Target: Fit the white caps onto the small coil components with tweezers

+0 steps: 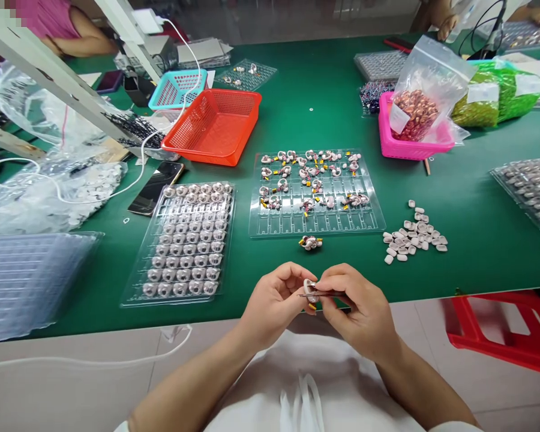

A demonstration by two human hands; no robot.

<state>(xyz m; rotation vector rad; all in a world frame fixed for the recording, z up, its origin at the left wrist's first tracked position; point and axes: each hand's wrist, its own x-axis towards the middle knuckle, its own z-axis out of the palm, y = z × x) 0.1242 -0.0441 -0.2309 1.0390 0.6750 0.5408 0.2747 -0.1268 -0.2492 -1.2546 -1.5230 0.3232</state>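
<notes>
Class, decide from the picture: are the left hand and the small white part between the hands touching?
Touching: the head view shows the left hand holding the small white part with its thumb and fingers.

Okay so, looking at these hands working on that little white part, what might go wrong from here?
The thin tool in the right hand might slip and scratch the white part or jab the left hand, which holds it. If dropped, the part could fall past the nearby edge of the green table. The loose white pieces lie uncontained, so a nudge might scatter them.
</notes>
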